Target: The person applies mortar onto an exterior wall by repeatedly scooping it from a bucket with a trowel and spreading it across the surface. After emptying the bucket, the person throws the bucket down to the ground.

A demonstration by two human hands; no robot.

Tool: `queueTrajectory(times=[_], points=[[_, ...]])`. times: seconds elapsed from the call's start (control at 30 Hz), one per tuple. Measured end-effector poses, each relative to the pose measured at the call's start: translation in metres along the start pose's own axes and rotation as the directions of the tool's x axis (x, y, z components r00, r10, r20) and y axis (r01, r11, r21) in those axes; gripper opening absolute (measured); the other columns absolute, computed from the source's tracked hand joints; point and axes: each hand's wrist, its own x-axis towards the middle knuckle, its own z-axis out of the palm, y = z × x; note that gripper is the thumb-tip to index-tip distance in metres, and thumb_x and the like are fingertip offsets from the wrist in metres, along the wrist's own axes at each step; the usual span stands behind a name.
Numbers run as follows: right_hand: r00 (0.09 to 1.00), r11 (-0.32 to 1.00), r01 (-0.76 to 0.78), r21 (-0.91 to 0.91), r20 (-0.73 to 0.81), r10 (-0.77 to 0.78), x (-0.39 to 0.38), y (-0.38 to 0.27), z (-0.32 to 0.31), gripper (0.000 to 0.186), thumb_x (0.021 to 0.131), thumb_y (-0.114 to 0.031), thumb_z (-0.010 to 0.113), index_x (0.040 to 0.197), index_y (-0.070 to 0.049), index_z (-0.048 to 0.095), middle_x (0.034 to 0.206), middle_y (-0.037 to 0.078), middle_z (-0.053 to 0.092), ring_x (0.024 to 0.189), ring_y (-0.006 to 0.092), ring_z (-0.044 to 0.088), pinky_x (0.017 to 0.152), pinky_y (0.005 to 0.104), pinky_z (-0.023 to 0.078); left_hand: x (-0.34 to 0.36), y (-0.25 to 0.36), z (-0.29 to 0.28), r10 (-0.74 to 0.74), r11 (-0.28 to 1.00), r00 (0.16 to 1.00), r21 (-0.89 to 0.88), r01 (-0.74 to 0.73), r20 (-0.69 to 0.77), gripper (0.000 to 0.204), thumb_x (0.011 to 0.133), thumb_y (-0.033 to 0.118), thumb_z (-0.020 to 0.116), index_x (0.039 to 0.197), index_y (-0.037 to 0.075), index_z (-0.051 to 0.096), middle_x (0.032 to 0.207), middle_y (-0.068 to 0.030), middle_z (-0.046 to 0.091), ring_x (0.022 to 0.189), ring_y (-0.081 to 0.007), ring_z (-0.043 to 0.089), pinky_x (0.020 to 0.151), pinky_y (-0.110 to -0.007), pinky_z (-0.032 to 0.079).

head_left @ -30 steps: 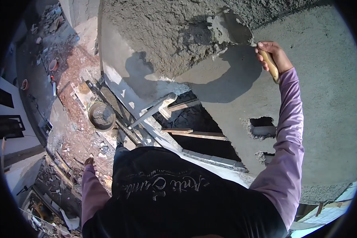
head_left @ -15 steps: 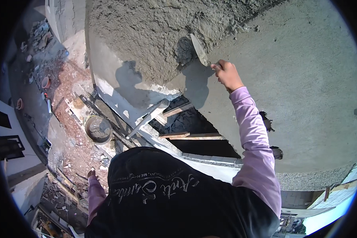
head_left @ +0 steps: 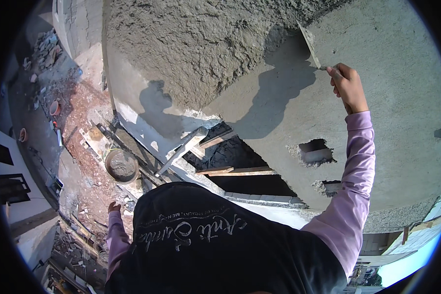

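Observation:
My right hand is raised against a grey plastered wall and grips the handle of a flat steel trowel. The blade lies edge-on at the border between smooth plaster and rough wet mortar. My left hand hangs low beside my dark shirt, fingers mostly hidden; whether it holds anything cannot be told. A round pan of mortar sits below on the planks.
Wooden planks and a metal bar form a platform under me. A dark opening gapes below the wall. Two small rectangular holes pierce the plaster. Far below lies rubble-strewn ground.
My right hand first swung left along the wall with the trowel, then moved back right and upward. The view shifted with my head.

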Motion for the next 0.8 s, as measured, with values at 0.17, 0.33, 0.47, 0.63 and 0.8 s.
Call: queueTrajectory(times=[0.17,0.33,0.47,0.63,0.8], points=[[0.980,0.959,0.036,-0.282,-0.178,-0.089,-0.016,0.028,-0.042,0.031,0.087,-0.030,0.067,0.084,0.001,0.062,0.064,0.008,0.058,0.054,0.0172,0.058,0.049,0.0323,0.045,-0.080,-0.056,-0.031,-0.362,0.932,0.929,0.071,0.356,0.083,0.047,0.083,0.017,0.072,0.127,0.014,0.056,0.096,-0.0129,0.069,0.070,-0.0225,0.064,0.057,-0.040,0.052],[0.805,0.759,0.233,-0.608,-0.317,-0.501,-0.044,-0.024,0.000,0.028,0.080,-0.026,0.073,0.088,-0.001,0.063,0.076,0.015,0.066,0.065,0.0314,0.065,0.058,0.0394,0.049,-0.087,-0.061,-0.046,-0.406,0.912,0.910,0.091,0.399,0.080,0.046,0.083,0.017,0.073,0.125,0.013,0.056,0.097,-0.0131,0.069,0.075,-0.0240,0.066,0.063,-0.041,0.054],[0.874,0.867,0.484,0.113,-0.104,-0.475,-0.063,-0.086,0.049,0.028,0.078,-0.021,0.078,0.088,0.002,0.066,0.068,0.008,0.063,0.056,0.0150,0.059,0.053,0.0298,0.046,-0.043,-0.009,-0.059,-0.184,0.969,0.975,0.188,0.159,0.126,0.045,0.082,0.016,0.073,0.124,0.013,0.057,0.098,-0.0133,0.069,0.078,-0.0252,0.067,0.067,-0.043,0.055],[0.520,0.436,0.072,0.897,0.339,-0.784,-0.024,-0.149,0.121,0.019,0.087,-0.018,0.070,0.090,0.001,0.066,0.068,0.003,0.063,0.054,0.0082,0.057,0.048,0.0216,0.045,-0.004,0.030,-0.052,-0.107,0.890,0.993,-0.441,0.116,0.045,0.048,0.090,0.023,0.065,0.135,0.021,0.049,0.115,-0.0071,0.062,0.093,-0.0280,0.064,0.066,-0.046,0.052],[1.000,0.538,0.000,0.843,-0.013,0.019,0.028,-0.062,0.191,0.027,0.094,-0.026,0.057,0.082,-0.001,0.057,0.064,0.005,0.058,0.048,0.0122,0.052,0.042,0.0251,0.041,-0.019,0.062,-0.057,0.200,0.930,0.975,-0.332,-0.156,0.101,0.048,0.090,0.026,0.064,0.135,0.020,0.049,0.109,-0.0078,0.061,0.086,-0.0230,0.065,0.065,-0.039,0.053]])
